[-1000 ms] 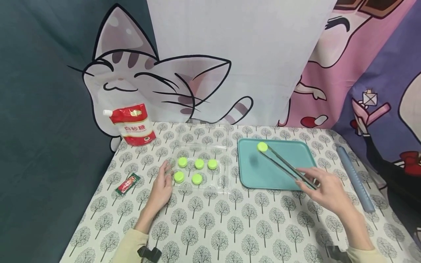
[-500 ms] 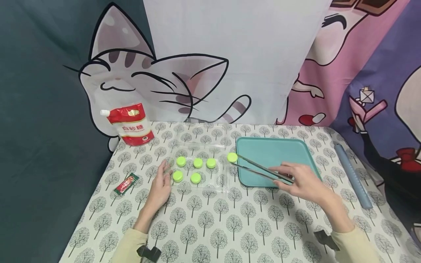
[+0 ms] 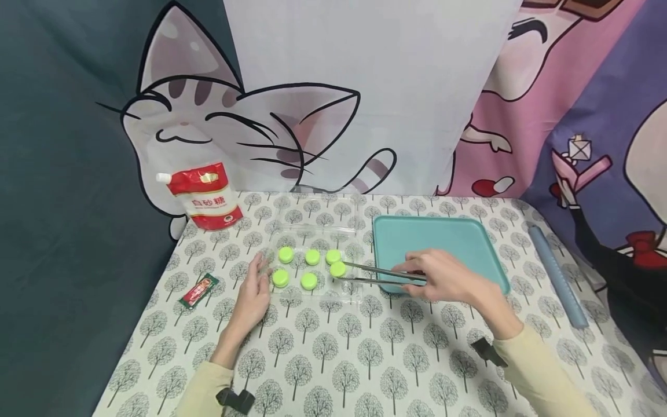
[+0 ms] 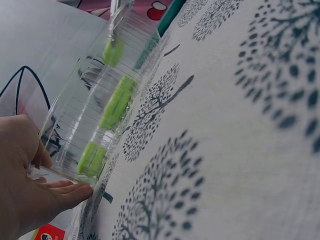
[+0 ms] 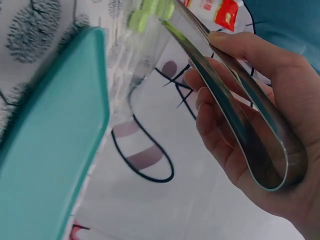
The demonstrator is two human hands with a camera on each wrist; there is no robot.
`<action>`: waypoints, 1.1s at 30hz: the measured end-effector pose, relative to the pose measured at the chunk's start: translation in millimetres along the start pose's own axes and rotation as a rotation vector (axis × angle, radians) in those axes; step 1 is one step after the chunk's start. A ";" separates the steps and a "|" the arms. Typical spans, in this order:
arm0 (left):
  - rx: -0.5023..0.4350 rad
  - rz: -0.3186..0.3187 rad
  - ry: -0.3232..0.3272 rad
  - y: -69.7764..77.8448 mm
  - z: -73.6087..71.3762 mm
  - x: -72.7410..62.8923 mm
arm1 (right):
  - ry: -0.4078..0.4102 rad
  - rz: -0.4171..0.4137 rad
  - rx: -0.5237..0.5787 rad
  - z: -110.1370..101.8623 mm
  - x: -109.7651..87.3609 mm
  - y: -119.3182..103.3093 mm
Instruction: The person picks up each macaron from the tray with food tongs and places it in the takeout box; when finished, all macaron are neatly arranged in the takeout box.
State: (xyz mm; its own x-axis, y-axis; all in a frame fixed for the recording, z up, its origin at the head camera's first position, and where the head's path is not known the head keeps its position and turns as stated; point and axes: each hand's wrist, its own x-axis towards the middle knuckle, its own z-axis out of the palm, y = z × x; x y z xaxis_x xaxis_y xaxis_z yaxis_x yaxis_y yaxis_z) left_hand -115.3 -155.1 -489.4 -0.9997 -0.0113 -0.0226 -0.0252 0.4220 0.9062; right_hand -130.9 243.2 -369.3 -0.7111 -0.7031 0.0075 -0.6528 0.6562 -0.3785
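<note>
My left hand (image 3: 254,295) grips the left side of a clear plastic box (image 4: 70,125), thumb on the near side and fingers behind. The box's clear lid (image 3: 319,209) lies back behind it. Several bright green macarons (image 3: 308,281) sit inside in rows. My right hand (image 3: 443,277) holds metal tongs (image 3: 385,271), the bend of the tongs against the palm in the right wrist view. Between the tong tips is another green macaron (image 3: 337,269), over the right part of the box, close to the back-right macaron (image 3: 333,256). Whether it touches the box floor I cannot tell.
A teal tray (image 3: 422,234) lies right of the box, partly under my right hand. At back left stands a red and white sugar bag (image 3: 211,202), with a small red and green packet (image 3: 199,291) in front. A blue-grey rod (image 3: 559,277) lies along the right edge.
My right hand has carried the tongs and macaron leftward, from above the tray to over the box. The left hand has stayed at the box's left side.
</note>
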 end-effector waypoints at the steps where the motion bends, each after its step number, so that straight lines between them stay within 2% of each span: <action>1: 0.000 0.000 0.000 -0.2 0.0 0.0 | -0.018 0.000 0.004 -2.6 3.2 -1.4; 6: -0.003 -0.001 -0.007 -1.8 -1.3 -0.1 | -0.115 -0.008 -0.036 -19.6 20.6 -13.9; 10: -0.007 0.001 -0.010 -2.1 -1.5 -0.8 | -0.188 -0.028 -0.110 -32.5 36.1 -27.0; 15: -0.006 0.013 -0.006 -1.0 -0.7 -1.3 | -0.265 -0.013 -0.197 -43.1 51.1 -39.1; 21: 0.000 0.008 -0.002 -1.1 -0.4 -1.2 | -0.338 0.033 -0.173 -43.8 59.2 -44.3; 26: -0.001 0.006 -0.007 -0.6 -0.5 -0.7 | -0.361 0.013 -0.167 -38.9 62.1 -45.9; 33: -0.002 0.010 -0.006 0.3 -0.8 -0.3 | -0.362 0.084 -0.198 -40.5 63.8 -56.7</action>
State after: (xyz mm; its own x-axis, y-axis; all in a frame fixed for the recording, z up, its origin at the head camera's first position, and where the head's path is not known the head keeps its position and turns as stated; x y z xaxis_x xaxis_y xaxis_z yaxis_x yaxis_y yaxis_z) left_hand -115.0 -155.7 -488.9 -0.9999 -0.0023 -0.0162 -0.0157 0.4203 0.9072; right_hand -149.8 172.3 -309.9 -0.6497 -0.6724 -0.3546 -0.6591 0.7307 -0.1781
